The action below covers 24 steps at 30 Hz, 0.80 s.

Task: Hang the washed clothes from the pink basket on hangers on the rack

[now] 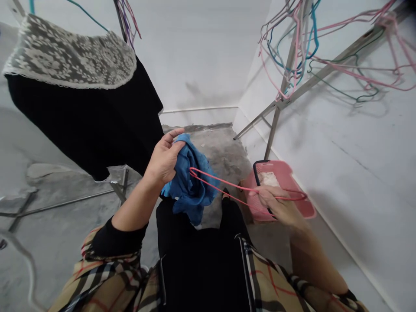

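matt blue cloth (198,177), smooth plastic-looking skin on the pink hanger (224,179), smooth plastic basket (282,171), bumpy white lace (74,54), matt black cloth (91,117), dull metal rack (273,130), rough floor (227,147), smooth wall (201,52)

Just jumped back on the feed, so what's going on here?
A person's left hand holds a bunched blue cloth, and their right hand grips a pinkish-red clothes hanger, one end of which reaches the cloth. A pink basket stands on the floor to the right, and a black garment with white lace hangs to the left.
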Motion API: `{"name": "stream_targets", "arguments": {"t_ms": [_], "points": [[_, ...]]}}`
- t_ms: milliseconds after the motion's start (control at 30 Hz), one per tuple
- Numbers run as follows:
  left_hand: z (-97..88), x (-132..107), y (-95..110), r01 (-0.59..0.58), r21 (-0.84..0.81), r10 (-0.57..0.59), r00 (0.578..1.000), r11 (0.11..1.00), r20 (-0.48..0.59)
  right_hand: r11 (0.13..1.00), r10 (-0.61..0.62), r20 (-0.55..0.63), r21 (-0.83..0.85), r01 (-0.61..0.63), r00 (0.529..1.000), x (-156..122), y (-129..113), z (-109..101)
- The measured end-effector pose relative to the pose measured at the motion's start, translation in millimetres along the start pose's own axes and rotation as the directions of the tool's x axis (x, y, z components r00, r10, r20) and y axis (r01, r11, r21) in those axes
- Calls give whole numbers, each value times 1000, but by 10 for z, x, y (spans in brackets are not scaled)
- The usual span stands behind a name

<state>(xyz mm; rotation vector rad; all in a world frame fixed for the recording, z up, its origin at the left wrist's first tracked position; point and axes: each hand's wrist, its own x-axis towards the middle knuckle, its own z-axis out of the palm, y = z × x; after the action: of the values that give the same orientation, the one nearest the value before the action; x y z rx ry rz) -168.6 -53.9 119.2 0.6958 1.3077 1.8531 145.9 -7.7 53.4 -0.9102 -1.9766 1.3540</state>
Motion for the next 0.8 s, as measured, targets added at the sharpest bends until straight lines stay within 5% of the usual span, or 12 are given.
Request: {"name": "stream_targets", "arguments": {"t_ms": [167, 267, 333, 400, 500, 567, 633, 700, 800], "points": [[148, -129, -141, -47, 60, 40, 993, 997, 111, 990, -67, 27, -120, 70, 997, 188, -212, 281], [241, -285, -208, -154, 273, 75, 957, 950, 279, 992, -118, 11, -47, 119, 993, 391, -210, 472], [255, -351, -192, -356, 493, 145, 898, 794, 415, 990, -137, -34, 28, 138, 990, 507, -200, 522], [237, -362, -113, -550, 641, 222, 824, 534, 522, 983, -168, -79, 67, 174, 983, 597, -214, 500], [203, -292, 70, -708, 669, 290, 705, 228, 647, 965, -242, -136, 66, 253, 961, 703, -282, 385], [198, -230, 174, -755, 641, 251, 653, 137, 715, 954, -287, -170, 38, 297, 943, 768, -335, 298], [202, -192, 232, -758, 644, 209, 650, 106, 731, 948, -316, -242, -37, 316, 918, 816, -368, 234], [205, -190, 246, -724, 682, 224, 685, 107, 693, 933, -359, -408, -166, 318, 839, 822, -359, 219], [188, -236, 227, -655, 737, 319, 743, 166, 588, 905, -426, -682, -317, 285, 594, 729, -236, 340]]}}
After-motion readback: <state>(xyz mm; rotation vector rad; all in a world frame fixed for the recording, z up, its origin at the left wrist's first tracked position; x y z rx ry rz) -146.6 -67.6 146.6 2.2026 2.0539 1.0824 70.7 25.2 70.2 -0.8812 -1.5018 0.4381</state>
